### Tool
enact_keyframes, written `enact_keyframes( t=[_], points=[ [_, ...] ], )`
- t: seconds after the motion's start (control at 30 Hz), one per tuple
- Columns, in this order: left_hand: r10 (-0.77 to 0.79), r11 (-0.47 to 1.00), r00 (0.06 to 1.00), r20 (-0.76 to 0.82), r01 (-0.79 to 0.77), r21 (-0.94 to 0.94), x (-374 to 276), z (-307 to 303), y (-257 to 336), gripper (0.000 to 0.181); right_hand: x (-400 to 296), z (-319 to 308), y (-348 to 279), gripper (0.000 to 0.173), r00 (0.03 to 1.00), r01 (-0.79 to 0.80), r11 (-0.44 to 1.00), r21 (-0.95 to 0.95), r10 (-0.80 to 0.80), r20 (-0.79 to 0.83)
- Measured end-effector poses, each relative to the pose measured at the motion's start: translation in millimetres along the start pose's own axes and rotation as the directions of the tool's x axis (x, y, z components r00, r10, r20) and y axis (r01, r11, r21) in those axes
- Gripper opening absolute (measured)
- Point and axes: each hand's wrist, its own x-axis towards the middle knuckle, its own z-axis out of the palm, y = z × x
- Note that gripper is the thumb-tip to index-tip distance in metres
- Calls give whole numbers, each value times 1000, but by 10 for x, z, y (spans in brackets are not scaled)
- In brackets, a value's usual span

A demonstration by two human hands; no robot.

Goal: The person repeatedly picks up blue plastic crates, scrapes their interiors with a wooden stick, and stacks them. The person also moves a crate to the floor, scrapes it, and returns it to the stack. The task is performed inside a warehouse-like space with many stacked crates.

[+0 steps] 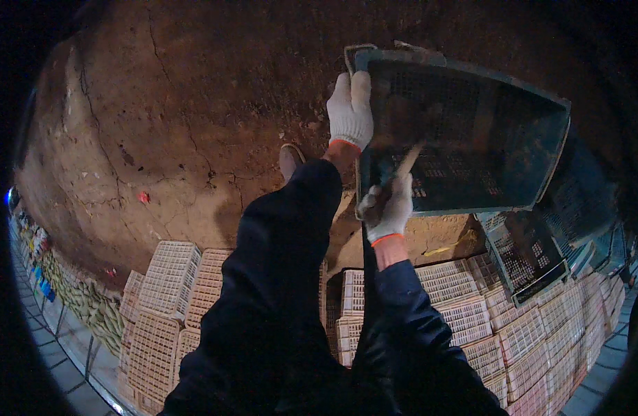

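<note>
A dark green plastic crate point(506, 206) with mesh walls lies before me, its open top facing me. My left hand point(351, 112), in a white knitted glove with an orange cuff, grips the crate's left end near the far corner. A bent wire handle point(348, 57) sticks out just past its fingertips. My right hand point(394, 203), gloved alike, is at the near left corner, over the crate's edge. One finger stretches across the opening; blur hides whether the others grip the rim. The crate's inside is dark, with no contents that I can make out.
Stacked pale plastic crates point(521, 333) stand at lower right, more pale crates point(157, 338) at lower left. A smaller dark crate point(527, 255) rests on the right stacks. Cracked earth floor point(168, 140) spreads ahead. Filled sacks or similar bundles point(82, 296) line the left.
</note>
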Motion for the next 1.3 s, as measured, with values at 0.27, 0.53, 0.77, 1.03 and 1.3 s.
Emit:
enact_keyframes(
  t=[0.27,0.53,0.77,1.03,1.3],
  points=[
    [-4,1000,1000,-1,4,-10,27,-17,-23,53,130,-298,-123,18,967,-159,969,190,114,227],
    [-14,1000,1000,-3,13,-20,19,2,-53,56,87,-277,-61,20,960,-197,965,174,154,233],
    [-7,1000,1000,-5,7,-17,42,13,-91,56,-93,-153,-14,32,986,-121,992,29,117,118],
    [21,1000,999,-27,-21,-7,37,25,-54,54,-105,-536,61,27,955,-202,970,132,166,244],
    [44,997,999,-28,-42,61,42,11,-67,56,-193,-919,-1002,69,965,263,531,-806,-155,213]
  ],
)
